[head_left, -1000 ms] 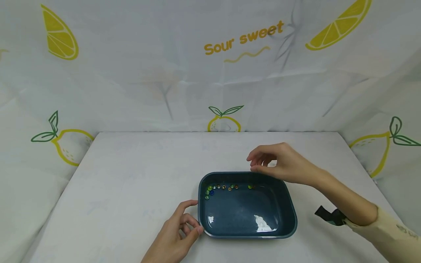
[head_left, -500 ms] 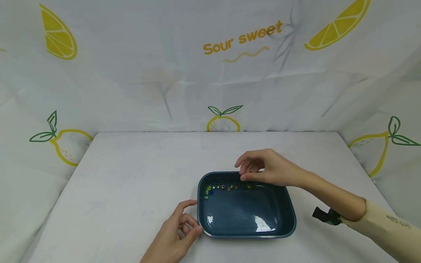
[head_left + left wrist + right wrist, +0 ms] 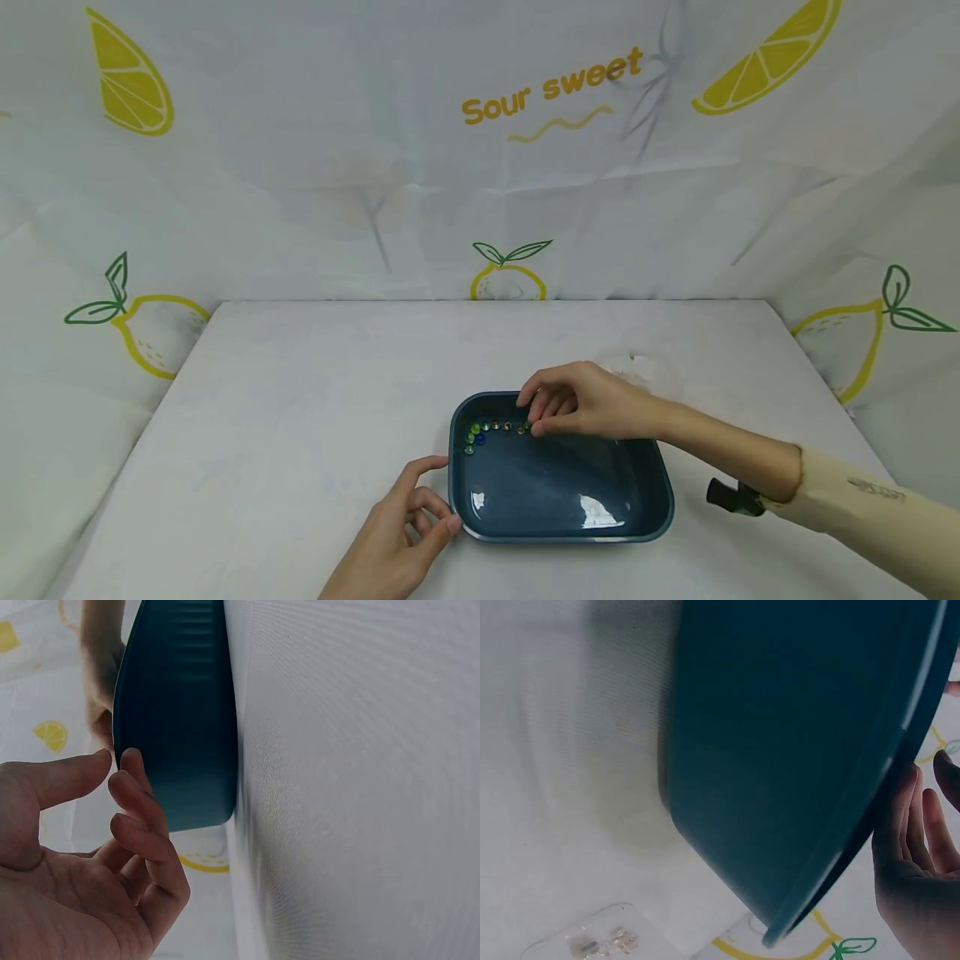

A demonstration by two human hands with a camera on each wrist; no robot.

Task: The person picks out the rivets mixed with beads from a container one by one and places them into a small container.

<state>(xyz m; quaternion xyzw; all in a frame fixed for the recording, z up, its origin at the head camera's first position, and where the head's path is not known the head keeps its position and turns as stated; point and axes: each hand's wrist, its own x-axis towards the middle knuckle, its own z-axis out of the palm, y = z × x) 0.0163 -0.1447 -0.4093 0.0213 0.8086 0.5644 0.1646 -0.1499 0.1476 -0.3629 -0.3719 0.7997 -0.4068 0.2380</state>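
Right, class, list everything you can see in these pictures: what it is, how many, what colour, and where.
tray: one, dark teal, on the table near its front edge.
marbles: a small row, mostly green with one blue, along the tray's far-left inner wall; exact count unclear.
clear dish: one, see-through, on the table behind the tray, with small bits in it.
table: one, white.
backdrop: white cloth with yellow lemons and the words "Sour sweet".
strap: one, black, on the right wrist.
left hand: at the tray's near-left corner, fingers curled by the rim.
right hand: over the tray's far edge, fingertips down at the marbles.
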